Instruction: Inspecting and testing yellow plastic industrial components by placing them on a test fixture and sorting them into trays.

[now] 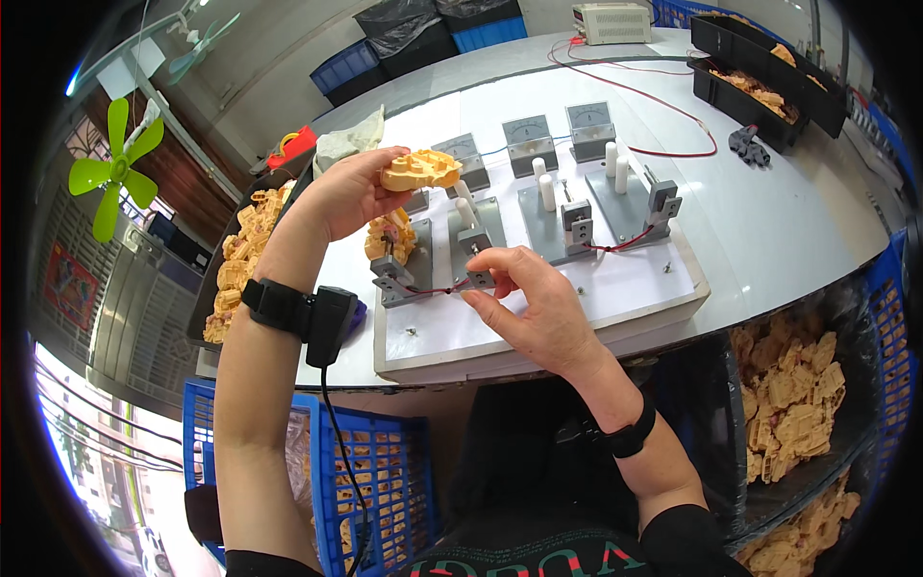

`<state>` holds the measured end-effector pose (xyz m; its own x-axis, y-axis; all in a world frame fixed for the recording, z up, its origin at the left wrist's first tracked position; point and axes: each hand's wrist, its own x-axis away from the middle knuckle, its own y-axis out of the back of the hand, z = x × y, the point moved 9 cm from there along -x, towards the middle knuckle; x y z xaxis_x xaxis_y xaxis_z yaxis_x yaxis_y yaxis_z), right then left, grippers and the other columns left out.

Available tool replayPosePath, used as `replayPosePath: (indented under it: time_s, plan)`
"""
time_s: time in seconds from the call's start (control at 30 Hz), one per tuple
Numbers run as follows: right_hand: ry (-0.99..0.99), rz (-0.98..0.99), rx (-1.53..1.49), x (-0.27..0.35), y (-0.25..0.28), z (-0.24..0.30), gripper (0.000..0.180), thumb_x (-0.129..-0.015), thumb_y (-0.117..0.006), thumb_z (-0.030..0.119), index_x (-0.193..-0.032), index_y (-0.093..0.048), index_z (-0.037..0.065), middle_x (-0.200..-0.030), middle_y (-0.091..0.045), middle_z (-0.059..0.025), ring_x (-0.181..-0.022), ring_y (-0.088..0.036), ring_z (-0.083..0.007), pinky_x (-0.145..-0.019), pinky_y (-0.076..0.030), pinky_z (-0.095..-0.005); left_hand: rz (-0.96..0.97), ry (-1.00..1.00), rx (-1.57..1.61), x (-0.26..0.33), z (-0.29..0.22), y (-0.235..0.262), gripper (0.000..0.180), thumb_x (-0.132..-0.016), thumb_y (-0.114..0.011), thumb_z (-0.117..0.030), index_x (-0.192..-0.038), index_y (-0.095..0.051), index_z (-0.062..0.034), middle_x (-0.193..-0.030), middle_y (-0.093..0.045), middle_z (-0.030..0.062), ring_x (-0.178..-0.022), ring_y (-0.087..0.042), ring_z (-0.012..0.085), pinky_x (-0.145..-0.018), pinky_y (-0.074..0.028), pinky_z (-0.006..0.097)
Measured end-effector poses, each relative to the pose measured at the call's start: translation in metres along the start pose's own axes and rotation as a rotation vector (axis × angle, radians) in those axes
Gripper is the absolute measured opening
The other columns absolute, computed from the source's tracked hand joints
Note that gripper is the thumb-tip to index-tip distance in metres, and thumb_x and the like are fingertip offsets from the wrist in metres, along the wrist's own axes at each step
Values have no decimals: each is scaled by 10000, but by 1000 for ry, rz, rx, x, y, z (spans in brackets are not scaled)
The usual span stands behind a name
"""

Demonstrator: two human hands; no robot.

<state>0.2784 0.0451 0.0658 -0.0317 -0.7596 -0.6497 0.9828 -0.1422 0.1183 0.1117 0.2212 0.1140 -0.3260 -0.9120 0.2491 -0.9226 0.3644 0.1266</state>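
My left hand point(351, 195) is raised over the left end of the test board, its fingers closed on a pale yellow moulded plastic part point(423, 170). Just below it, a second yellow part point(390, 237) sits in the leftmost grey fixture point(420, 255). At the second fixture point(488, 217), the thumb and forefinger of my right hand point(541, 310) pinch around the small grey clamp block point(478, 263) at its front. White pegs stand on this fixture, with no yellow part visible on them. A red wire point(433, 290) links the front blocks of these two fixtures.
Two more pegged fixtures point(550, 229) stand to the right, with dial meters point(529, 142) behind. Yellow parts fill a black tray point(217, 288) at left, black bins point(745, 101) at far right and bags lower right. A blue crate point(375, 481) stands below the table edge.
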Motion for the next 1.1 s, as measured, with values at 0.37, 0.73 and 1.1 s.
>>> replayPosePath:
  time_s: [0.37, 0.73, 1.1]
  plan:
    - [36, -18, 30, 2, 0, 3, 265, -886, -762, 167, -1102, -638, 77, -886, -625, -58, -722, -573, -165, -680, -517, -309, -51, -5, -52, -12, 6, 9, 379, -1021, -596, -328, -1312, -593, -86, -1158, -644, 67, -1023, -648, 142, -858, -538, 269]
    - [47, -32, 69, 1, 4, 1, 270, -876, -764, 167, -1099, -636, 83, -896, -632, -63, -710, -576, -177, -671, -520, -309, 59, -447, -941, 48, -23, -77, 466, -1078, -479, -365, -1349, -571, 3, -1142, -676, 130, -1033, -639, 184, -887, -503, 300]
    - [64, -121, 109, 3, 2, 5, 298, -876, -752, 128, -1146, -648, 58, -920, -639, -79, -771, -589, -193, -738, -513, -325, 57, -406, -1112, 48, 0, -78, 472, -1064, -461, -311, -1452, -507, -47, -1184, -693, 190, -1083, -657, 272, -958, -486, 355]
